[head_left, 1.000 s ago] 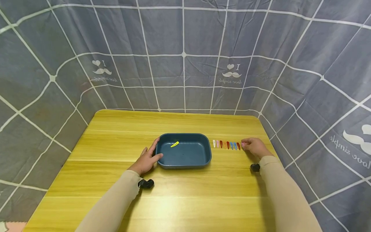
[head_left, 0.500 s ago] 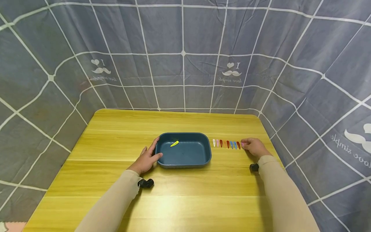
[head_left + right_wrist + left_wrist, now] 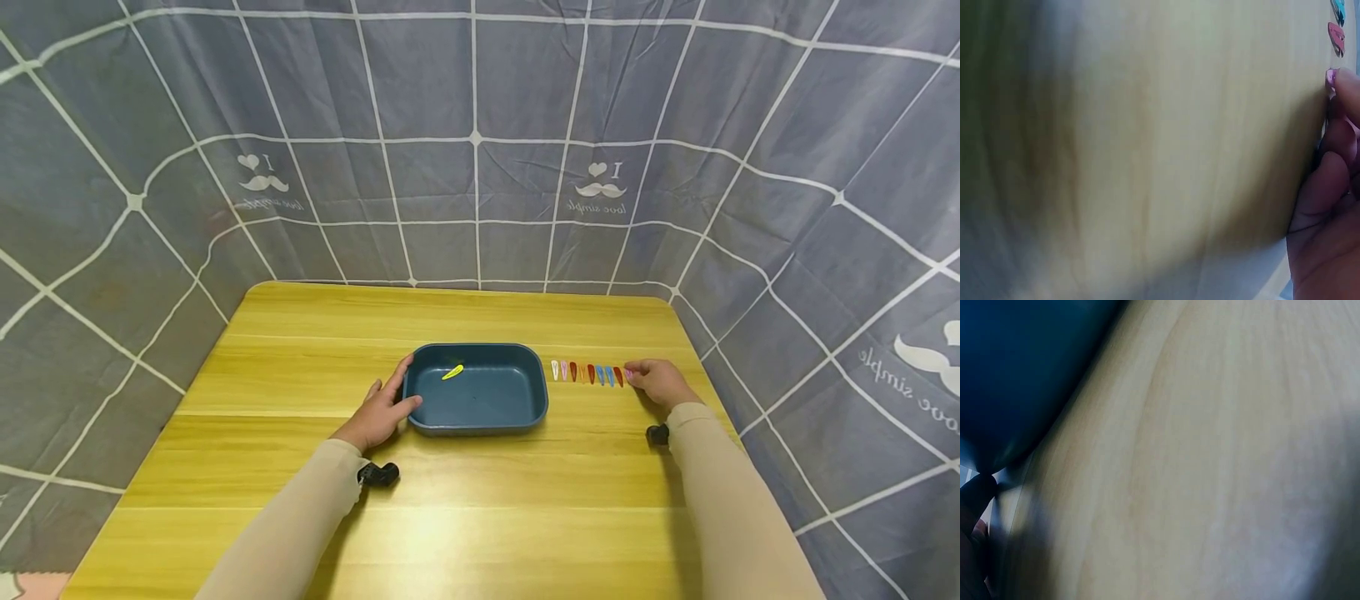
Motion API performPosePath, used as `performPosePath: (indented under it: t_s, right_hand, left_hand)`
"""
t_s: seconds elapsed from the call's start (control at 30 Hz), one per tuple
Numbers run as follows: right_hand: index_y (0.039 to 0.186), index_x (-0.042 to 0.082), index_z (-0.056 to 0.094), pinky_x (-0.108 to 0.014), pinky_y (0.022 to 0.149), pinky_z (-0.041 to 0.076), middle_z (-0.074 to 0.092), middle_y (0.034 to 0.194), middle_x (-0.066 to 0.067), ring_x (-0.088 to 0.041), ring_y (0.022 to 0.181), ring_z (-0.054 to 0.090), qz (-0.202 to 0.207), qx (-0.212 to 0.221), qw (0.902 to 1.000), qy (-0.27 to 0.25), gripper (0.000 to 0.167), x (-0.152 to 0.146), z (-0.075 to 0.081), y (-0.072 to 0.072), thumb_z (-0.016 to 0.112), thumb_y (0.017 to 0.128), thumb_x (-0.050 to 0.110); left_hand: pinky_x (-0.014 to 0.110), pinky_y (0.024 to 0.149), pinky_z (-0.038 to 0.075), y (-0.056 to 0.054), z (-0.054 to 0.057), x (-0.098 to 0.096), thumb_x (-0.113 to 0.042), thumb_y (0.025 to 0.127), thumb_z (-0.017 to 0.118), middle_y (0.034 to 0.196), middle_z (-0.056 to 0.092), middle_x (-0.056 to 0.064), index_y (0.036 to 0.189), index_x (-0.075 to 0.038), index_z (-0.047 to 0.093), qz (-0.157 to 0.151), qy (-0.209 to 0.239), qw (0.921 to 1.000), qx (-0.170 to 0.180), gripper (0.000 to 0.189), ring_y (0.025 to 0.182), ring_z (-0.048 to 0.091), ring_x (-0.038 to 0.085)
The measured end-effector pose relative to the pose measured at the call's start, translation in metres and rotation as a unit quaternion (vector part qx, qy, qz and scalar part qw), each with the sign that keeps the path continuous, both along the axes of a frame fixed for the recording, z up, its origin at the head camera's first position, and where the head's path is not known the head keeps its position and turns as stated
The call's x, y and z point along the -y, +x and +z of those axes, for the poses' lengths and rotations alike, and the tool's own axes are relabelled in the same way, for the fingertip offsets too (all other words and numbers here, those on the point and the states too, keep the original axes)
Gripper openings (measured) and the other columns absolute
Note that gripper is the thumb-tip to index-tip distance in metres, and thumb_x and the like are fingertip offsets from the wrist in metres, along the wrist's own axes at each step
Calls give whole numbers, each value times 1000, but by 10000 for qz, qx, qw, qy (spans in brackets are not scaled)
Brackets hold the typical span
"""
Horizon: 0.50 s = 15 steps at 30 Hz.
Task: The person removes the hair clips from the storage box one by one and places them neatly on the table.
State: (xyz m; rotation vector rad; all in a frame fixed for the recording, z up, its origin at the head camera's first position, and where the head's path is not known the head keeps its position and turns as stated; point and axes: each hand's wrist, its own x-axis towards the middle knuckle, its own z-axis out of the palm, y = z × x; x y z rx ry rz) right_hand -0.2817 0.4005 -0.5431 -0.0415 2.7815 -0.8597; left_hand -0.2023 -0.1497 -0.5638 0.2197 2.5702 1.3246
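In the head view a dark blue tray (image 3: 487, 404) sits on the wooden table, with a yellow hair clip (image 3: 453, 372) lying inside near its left end. My left hand (image 3: 377, 414) rests against the tray's left side, fingers spread along the wall and thumb at the front-left corner. To the tray's right runs a row of snap hair clips, from a white clip (image 3: 555, 370) through pink, red, orange and blue to a dark red clip (image 3: 618, 377). At the row's right end my right hand (image 3: 660, 384) pinches a pink hair clip (image 3: 1331, 77) between thumb and fingers, partly hidden by them.
The light wooden table (image 3: 480, 500) has rounded back corners. A grey curtain (image 3: 525, 92) with white grid lines surrounds its back and sides. Black wrist cameras, such as the left camera (image 3: 378, 475), stick out from both beige sleeves.
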Motion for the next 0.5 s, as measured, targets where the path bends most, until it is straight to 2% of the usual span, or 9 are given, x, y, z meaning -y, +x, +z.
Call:
performPosePath:
  t_s: [0.23,0.5]
  right_hand:
    - [141,-5,62,-62,120,36,57,147,-31,-52,142,46,-175,80,9998,-77,40,1,-3,2,56,106,13]
    - [144,-4,60,-62,121,35,55,150,-30,-53,143,45,-189,115,9997,-74,42,3,-1,5,54,108,16]
  left_hand:
    - [74,126,-2,1,1,-1,-45,106,53,175,24,13,168,-49,3,-34,27,10000,-57,80,161,-10,52]
    - [76,125,-1,3,4,-1,-45,106,53,175,23,13,167,-50,2,-26,34,10000,-18,80,161,-12,52]
